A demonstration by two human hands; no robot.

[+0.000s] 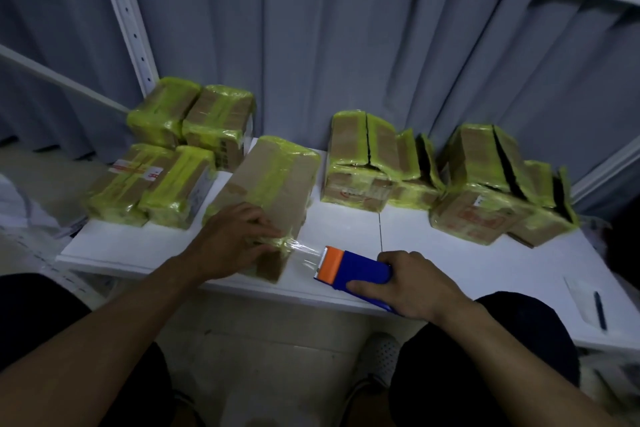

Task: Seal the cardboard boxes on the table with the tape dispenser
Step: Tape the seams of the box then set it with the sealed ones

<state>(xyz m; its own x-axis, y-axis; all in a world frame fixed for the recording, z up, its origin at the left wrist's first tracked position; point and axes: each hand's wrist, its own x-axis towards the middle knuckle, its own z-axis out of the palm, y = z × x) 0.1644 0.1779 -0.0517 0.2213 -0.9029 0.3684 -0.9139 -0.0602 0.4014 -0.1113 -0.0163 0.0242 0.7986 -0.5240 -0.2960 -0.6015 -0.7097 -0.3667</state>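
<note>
At table's near edge: 1 cardboard box (273, 194), long axis running away from the person, left hand (235, 239) flat on its near end; right hand (412, 284) gripping tape dispenser (353, 270) just right, tape (304, 253) bridging.

1. Cardboard boxes (162, 107): five I can count, four bunched at the left and one middle box (273, 180).
2. Piles of boxes on the right: two (374, 166) (498, 191); I can't tell how many boxes are in each.
3. Tape dispenser (360, 269): one.
4. Pen (600, 310): one.
5. Hands: two, left hand (239, 239) and right hand (412, 284).
</note>
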